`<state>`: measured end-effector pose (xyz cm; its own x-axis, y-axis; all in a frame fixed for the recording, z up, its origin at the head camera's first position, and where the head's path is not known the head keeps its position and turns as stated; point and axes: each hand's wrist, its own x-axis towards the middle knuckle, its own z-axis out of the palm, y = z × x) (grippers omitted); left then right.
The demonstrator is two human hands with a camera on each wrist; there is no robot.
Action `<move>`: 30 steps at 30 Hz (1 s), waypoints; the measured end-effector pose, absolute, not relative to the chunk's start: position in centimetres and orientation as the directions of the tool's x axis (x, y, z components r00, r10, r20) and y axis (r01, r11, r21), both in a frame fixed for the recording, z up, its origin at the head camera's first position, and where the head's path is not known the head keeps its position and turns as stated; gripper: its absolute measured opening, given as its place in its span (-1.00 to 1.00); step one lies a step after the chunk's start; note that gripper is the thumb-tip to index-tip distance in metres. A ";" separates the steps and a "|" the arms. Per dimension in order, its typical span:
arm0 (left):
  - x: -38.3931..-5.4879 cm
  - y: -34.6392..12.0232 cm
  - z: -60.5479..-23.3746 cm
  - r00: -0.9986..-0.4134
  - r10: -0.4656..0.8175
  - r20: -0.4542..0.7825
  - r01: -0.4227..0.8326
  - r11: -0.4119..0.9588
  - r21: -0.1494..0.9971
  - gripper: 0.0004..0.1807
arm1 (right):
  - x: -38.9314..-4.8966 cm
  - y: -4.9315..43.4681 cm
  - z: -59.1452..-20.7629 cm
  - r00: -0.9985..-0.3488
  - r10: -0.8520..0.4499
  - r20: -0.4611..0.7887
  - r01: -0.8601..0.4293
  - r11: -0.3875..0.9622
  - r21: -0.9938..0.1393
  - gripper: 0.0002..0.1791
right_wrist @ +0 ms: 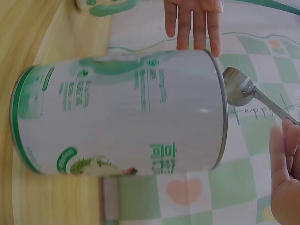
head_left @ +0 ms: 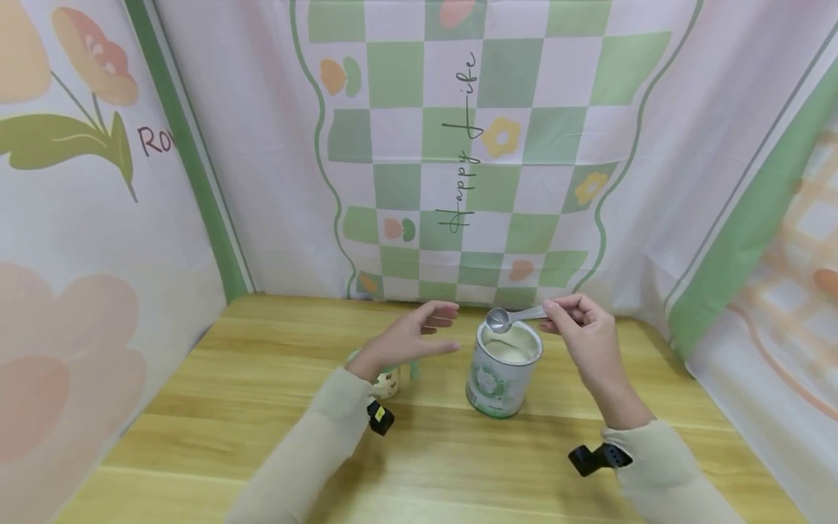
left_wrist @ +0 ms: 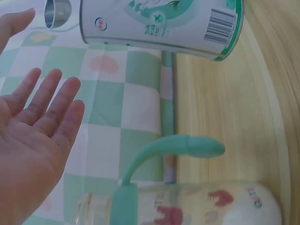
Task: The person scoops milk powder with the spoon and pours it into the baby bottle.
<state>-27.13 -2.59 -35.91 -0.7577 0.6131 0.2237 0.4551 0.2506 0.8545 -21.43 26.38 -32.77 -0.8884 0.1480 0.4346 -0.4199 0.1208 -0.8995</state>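
A metal measuring spoon point(head_left: 517, 316) is pinched by its handle in my right hand point(head_left: 585, 338), its bowl over the rim of a tin. That tin point(head_left: 497, 389) is white and green, stands upright without a lid and holds pale powder. To its left, my left hand point(head_left: 415, 338) hovers with fingers spread and nothing in its grasp. Below the left wrist is a clear baby bottle point(head_left: 388, 383), partly hidden by the arm; in the left wrist view the bottle point(left_wrist: 197, 206) shows a green handle and red animal prints. Whether the spoon's bowl holds powder is hard to tell.
The wooden table point(head_left: 471, 473) bears the tin and bottle. Behind it hangs a green-and-white checked cloth point(head_left: 452, 189), with printed curtains point(head_left: 65, 306) at the sides. Small black cameras point(head_left: 380, 417) sit on both wrists.
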 end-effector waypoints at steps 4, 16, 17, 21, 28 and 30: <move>-27.1 -1.8 -36.2 -0.753 0.622 0.215 0.454 0.255 0.854 -0.26 | -21.3 27.1 -33.0 -0.895 0.138 0.425 -0.408 0.137 -0.903 -0.75; -27.0 0.9 -38.2 -0.764 0.631 0.134 0.376 0.268 0.887 -0.05 | -21.0 28.3 -33.7 -0.908 0.122 0.401 -0.329 0.385 -0.862 -0.64; -27.0 1.2 -38.3 -0.766 0.629 0.130 0.374 0.272 0.887 -0.02 | -21.0 28.3 -33.8 -0.905 0.118 0.408 -0.330 0.411 -0.850 -0.63; -26.6 2.3 -38.6 -0.779 0.616 0.116 0.351 0.275 0.895 0.09 | -21.0 28.5 -34.2 -0.885 0.089 0.458 -0.351 0.520 -0.779 -0.65; -26.7 3.8 -39.5 -0.794 0.598 0.112 0.305 0.232 0.924 0.15 | -21.3 28.5 -34.7 -0.817 -0.047 0.574 -0.449 0.677 -0.583 -0.84; -26.8 4.1 -39.6 -0.793 0.598 0.116 0.298 0.215 0.930 0.14 | -21.4 28.3 -34.8 -0.780 -0.107 0.617 -0.489 0.718 -0.495 -0.90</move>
<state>-26.77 4.14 -39.65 -0.7934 0.5975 0.1162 0.2982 0.2152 0.9299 -21.45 28.34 -34.84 -0.7797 -0.1066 0.6170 -0.4895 0.7182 -0.4945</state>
